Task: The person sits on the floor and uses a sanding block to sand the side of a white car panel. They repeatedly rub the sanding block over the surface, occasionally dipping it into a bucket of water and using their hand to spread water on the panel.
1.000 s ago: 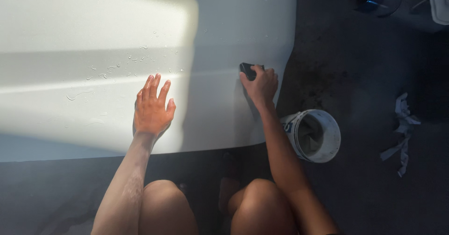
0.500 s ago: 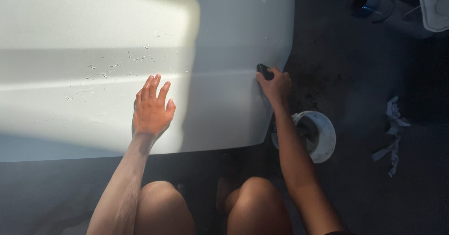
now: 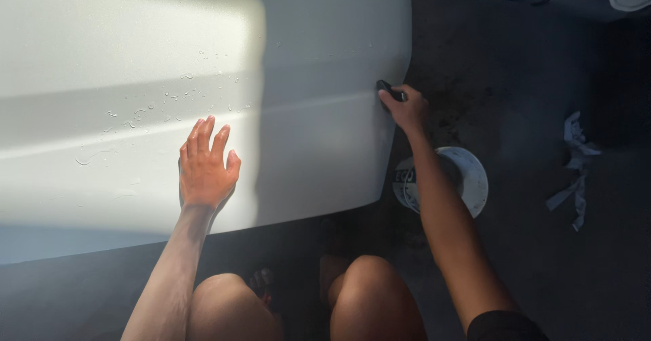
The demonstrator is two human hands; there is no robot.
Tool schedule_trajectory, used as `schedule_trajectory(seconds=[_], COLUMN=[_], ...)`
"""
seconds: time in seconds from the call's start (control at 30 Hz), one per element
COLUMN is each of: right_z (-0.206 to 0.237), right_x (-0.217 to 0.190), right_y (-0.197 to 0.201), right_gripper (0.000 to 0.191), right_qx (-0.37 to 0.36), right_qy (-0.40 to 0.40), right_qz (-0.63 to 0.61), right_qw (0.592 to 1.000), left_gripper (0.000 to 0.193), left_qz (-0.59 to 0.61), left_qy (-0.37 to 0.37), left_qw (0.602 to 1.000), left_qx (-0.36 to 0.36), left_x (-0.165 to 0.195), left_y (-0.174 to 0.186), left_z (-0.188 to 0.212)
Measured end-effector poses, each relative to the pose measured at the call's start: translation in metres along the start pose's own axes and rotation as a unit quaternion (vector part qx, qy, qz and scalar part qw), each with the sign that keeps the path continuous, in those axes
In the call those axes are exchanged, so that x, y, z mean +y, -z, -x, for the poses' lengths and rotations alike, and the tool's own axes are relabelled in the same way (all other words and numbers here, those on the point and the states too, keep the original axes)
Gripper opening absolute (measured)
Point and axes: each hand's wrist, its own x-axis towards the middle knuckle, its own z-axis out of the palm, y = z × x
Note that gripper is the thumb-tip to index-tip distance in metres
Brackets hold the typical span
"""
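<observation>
Panel: a large white curved panel point(image 3: 203, 76) is lying in front of my knees, half in bright sunlight and half in shade, and I am crouching at its lower edge.
Left hand: I am resting my left hand point(image 3: 205, 168) flat and open on the sunlit part of the panel, fingers spread, holding nothing.
Right hand: I am closing my right hand point(image 3: 407, 109) around a small dark block point(image 3: 389, 90) and pressing it against the panel's right edge.
Water: droplets and thin streaks point(image 3: 180, 97) are sitting on the surface above my left hand, so that stretch is wet.
Progress: I am judging that the work is now at the far right edge; I cannot tell how much of the surface is finished.
Nearby: a white bucket point(image 3: 468, 178) is standing on the dark floor just under my right forearm, and a crumpled pale rag point(image 3: 575, 164) is lying well apart to the right.
Hard to see: my fingers are covering most of the block, the bucket's contents are hidden, and objects at the top right are cut off.
</observation>
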Motion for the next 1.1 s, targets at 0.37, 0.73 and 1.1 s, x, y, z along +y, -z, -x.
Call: schedule_trajectory(seconds=[0.37, 0.73, 1.1], right_z=[0.067, -0.006, 0.007], right_x=[-0.031, 0.031, 0.009], right_y=[-0.084, -0.027, -0.037], right_gripper=[0.054, 0.053, 0.051], right_qx=[0.046, 0.117, 0.068], right_qy=[0.333, 0.04, 0.346], right_qz=[0.084, -0.057, 0.085], right_qw=[0.938, 0.991, 0.932], left_gripper=[0.051, 0.052, 0.052], left_qz=[0.016, -0.022, -0.009], left_qy=[-0.018, 0.005, -0.005], left_qw=[1.0, 1.0, 1.0], left_qx=[0.004, -0.012, -0.004], left_x=[0.005, 0.012, 0.008], left_y=[0.003, 0.011, 0.008], left_z=[0.004, 0.0, 0.0])
